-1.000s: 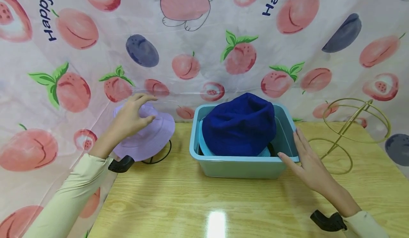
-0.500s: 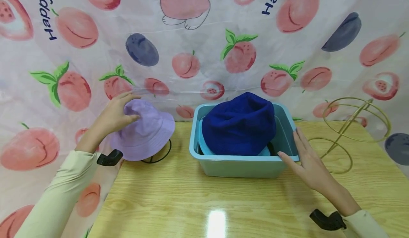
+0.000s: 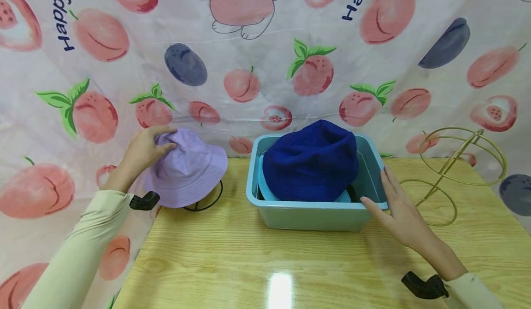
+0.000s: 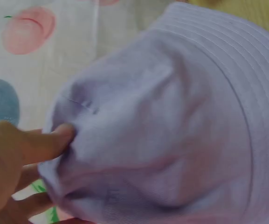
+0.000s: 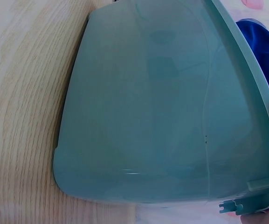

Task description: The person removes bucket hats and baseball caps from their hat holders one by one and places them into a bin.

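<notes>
A lilac bucket hat [image 3: 188, 168] sits at the left on a black wire stand [image 3: 209, 203], most of which it hides. My left hand [image 3: 143, 152] pinches the left side of the crown, thumb in front and fingers behind; the left wrist view shows the thumb [image 4: 55, 140] denting the cloth. My right hand [image 3: 400, 214] rests on the front right corner of a blue-green plastic bin [image 3: 313, 219], fingers straight along the side rim and thumb over the front rim. Inside the bin lies a dark blue cloth hat [image 3: 311, 164] on top of a light blue item [image 3: 265, 189].
Right of the bin stands a gold wire rack [image 3: 439, 187] with round hoops. A wooden table [image 3: 249, 267] carries everything. Behind it hangs a fruit-print cloth [image 3: 253, 32], close to the hat and the bin.
My left hand has moved left and slightly down from in front of the lilac hat, and its thumb and fingers have come together on the crown. The right hand and bin stay put.
</notes>
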A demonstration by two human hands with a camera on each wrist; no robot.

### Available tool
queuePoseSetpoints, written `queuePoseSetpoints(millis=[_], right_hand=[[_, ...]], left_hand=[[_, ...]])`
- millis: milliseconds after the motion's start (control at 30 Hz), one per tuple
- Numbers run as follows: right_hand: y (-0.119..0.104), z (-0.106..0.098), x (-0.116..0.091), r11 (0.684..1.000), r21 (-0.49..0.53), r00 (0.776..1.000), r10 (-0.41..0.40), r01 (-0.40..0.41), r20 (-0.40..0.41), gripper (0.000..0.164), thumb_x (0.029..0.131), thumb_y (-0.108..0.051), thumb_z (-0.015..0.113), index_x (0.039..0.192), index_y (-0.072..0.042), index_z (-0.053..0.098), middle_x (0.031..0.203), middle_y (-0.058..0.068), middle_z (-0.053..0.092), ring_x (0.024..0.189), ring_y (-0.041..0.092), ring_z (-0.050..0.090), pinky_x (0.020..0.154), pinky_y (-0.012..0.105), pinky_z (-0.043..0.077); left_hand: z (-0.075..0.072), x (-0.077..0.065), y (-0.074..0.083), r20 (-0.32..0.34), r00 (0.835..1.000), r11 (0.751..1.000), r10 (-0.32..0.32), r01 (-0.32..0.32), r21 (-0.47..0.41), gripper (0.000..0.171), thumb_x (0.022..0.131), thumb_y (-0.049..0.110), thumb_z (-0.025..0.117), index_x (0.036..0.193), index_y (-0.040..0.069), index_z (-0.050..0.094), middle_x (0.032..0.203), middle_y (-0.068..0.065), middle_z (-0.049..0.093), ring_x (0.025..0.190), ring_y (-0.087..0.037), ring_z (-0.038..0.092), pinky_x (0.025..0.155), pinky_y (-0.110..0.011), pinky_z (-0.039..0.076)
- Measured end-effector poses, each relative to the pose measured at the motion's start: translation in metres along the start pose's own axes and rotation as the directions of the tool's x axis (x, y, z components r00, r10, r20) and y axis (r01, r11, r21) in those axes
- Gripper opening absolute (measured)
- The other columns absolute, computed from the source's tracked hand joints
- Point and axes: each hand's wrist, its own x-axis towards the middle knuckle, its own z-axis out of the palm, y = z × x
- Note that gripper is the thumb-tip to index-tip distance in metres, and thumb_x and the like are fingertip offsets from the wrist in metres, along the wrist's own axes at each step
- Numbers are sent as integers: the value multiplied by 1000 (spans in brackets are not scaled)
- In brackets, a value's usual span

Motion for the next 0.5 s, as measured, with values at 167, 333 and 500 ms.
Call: queuePoseSetpoints(millis=[167,333,500], right_hand=[[0,-1,2,1000,5,1000,7,-7,4,82,96,-36,54,152,-7,2,158,6,-7,139,46,6,96,73,16],[-1,-2,3,1000,7,1000,3,-3,6,83,95,-36,55,152,-6,3,158,8,-6,140,44,5,98,71,14],[-1,-2,3,1000,5,1000,-2,2,0,83,95,-35,56,152,-5,3,158,8,-5,139,45,6,98,71,14]], left_hand=[[9,4,-4,-176,984,1000,-5,1,-25,18,80,3,74,97,2,75,98,-18,70,97,-36,62,77,-40,49],[13,8,-8,-298,954,999,42,-42,6,5,80,-1,71,83,0,76,76,-16,70,70,-29,65,58,-24,42],[14,12,-11,-312,948,998,64,-61,19,4,82,-1,69,82,-1,73,75,-19,69,68,-33,64,61,-43,43]])
